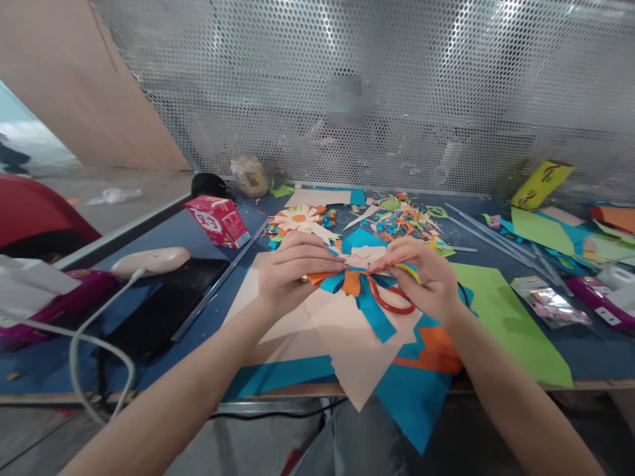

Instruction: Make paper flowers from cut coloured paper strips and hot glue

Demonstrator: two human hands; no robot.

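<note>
My left hand (290, 271) and my right hand (426, 277) meet over the table's front, both with fingers pinched on a small craft piece of blue and orange paper strips (358, 285). Red-handled scissors (394, 301) lie just under my right hand, partly hidden by it. Beneath the hands are loose peach paper sheets (347, 344), with blue paper (411, 396) hanging over the table's edge. A finished paper flower (300, 219) in peach and orange lies farther back.
A red carton (218, 221) stands at the left, near a black tablet (163, 304) and a white cabled device (149, 261). Green paper (501, 317), paper scraps (401, 221), clear sticks (496, 241) and a yellow box (540, 185) lie right. A perforated metal screen (347, 86) backs the table.
</note>
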